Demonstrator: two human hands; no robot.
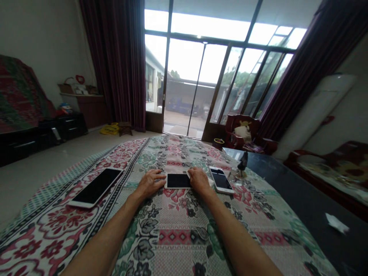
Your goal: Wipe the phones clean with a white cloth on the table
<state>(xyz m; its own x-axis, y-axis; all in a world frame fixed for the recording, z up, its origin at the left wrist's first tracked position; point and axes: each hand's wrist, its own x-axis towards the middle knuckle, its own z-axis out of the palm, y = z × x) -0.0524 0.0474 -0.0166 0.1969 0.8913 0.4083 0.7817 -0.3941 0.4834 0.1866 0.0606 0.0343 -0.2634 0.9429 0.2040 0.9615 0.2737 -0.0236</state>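
A white-framed phone (178,181) lies flat and sideways on the patterned tablecloth (184,214), its dark screen up. My left hand (151,182) rests at the phone's left end, fingers stretched out, the tips at its edge. Over the right end is my right hand (199,179), its fingers closed round a white tissue (211,183) that shows on both sides of the hand. Part of the screen is hidden beneath that hand. Just right of it lies a second white phone (221,179), screen up. A white tablet (96,188) lies at an angle to the left.
A small dark-topped bottle (243,163) stands behind the second phone, at the right. Beyond the cloth runs a dark glossy tabletop (290,184) with a crumpled white tissue (337,223) on it. A wooden armchair (244,132) stands near the glass doors (195,88).
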